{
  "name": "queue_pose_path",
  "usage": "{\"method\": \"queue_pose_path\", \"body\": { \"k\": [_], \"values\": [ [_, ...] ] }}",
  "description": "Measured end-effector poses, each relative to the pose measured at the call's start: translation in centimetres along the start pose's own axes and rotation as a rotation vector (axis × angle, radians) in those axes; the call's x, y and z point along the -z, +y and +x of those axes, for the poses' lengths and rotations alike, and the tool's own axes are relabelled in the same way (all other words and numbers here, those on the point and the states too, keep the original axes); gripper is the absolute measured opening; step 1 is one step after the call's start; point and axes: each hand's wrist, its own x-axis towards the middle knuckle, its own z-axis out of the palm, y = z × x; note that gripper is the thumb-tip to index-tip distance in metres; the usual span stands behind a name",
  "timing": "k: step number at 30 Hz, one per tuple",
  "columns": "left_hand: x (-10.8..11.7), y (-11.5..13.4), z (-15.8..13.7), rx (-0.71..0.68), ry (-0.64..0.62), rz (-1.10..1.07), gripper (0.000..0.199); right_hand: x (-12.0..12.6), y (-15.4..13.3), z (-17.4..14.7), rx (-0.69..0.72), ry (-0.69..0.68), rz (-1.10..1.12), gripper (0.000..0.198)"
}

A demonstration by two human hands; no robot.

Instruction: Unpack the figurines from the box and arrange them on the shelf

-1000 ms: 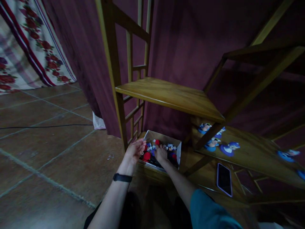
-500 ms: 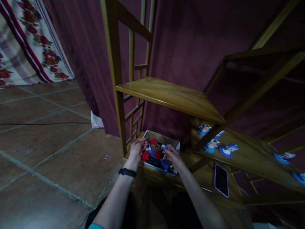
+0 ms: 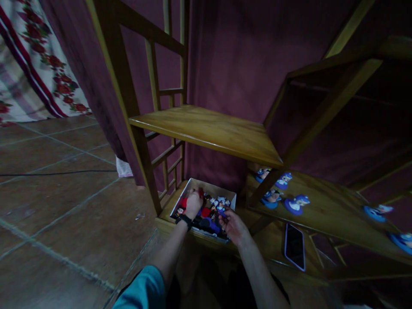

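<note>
A white cardboard box (image 3: 219, 189) on the lowest shelf holds several small figurines (image 3: 206, 212) with red, blue and black parts. My left hand (image 3: 193, 203), with a dark wristband, reaches inside, fingers curled down next to a red piece (image 3: 201, 192). Its fingertips are mostly hidden, so what they grip cannot be made out. At the box's right side, my right hand (image 3: 235, 226) pinches a small blue-and-white figurine (image 3: 221, 207) between thumb and fingers. Other blue-and-white figurines lie close behind it.
A wooden shelf board (image 3: 209, 128) overhangs the box. On the right-hand shelf, several figurines on round bases stand, among them a purple-based one (image 3: 296, 204). A phone (image 3: 294, 246) lies below them. Slanted wooden bars and a maroon curtain (image 3: 225, 64) surround the area.
My left hand has moved from the box's left edge down among the figurines. My right hand stays at the right side, now with a blue-and-white figurine more plainly in its fingers. The view has shifted.
</note>
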Motion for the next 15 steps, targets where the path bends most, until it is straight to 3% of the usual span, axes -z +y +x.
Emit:
{"method": "queue_pose_path", "body": {
  "k": [3, 7, 11, 15],
  "values": [
    [-0.7, -0.5, 0.8, -0.072, -0.034, 0.154, 0.024, -0.2, -0.3, 0.3, 0.016, -0.009, 0.026, 0.014],
    [-1.6, -2.1, 2.3, -0.108, -0.058, 0.282, 0.021, -0.5, -0.5, 0.9, 0.072, -0.018, -0.018, 0.018],
    [-2.5, -3.5, 3.4, -0.106, -0.023, 0.307, 0.018, -0.6, -0.2, 1.3, 0.106, -0.061, -0.076, 0.027],
    [-2.3, -3.4, 3.5, -0.149, -0.003, 0.291, 0.026, -0.5, 0.0, 1.5, 0.129, -0.035, -0.084, 0.033]
  ]
}}
